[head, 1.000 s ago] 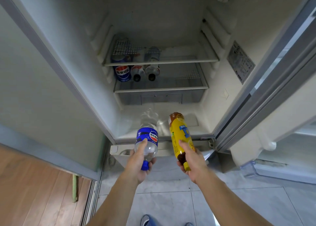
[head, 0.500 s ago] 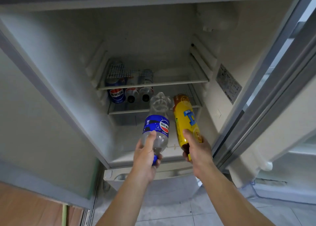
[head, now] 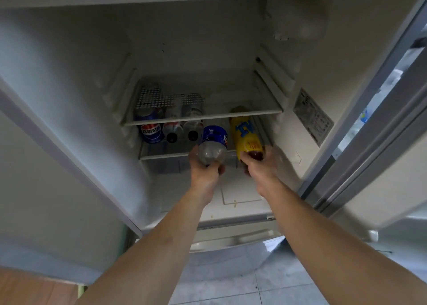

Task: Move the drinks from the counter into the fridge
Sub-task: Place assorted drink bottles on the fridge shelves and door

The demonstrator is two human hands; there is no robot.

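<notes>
Though lying flat, blue-labelled bottle clear; yellow-labelled bottle brown-based.

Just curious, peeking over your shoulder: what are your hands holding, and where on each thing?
The left hand grips the blue-labelled bottle by its cap end; the right hand grips the yellow-labelled bottle by its cap end.

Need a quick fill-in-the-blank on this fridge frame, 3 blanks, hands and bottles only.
1. The left hand grips the clear bottle with the ____ label.
2. The right hand grips the ____ bottle.
3. Both bottles point into the fridge with their ____ ends toward the hands.
4. On the lower shelf, the drinks already stored lie to the ____ of the two held bottles.

Missing words: blue; yellow; cap; left
</notes>
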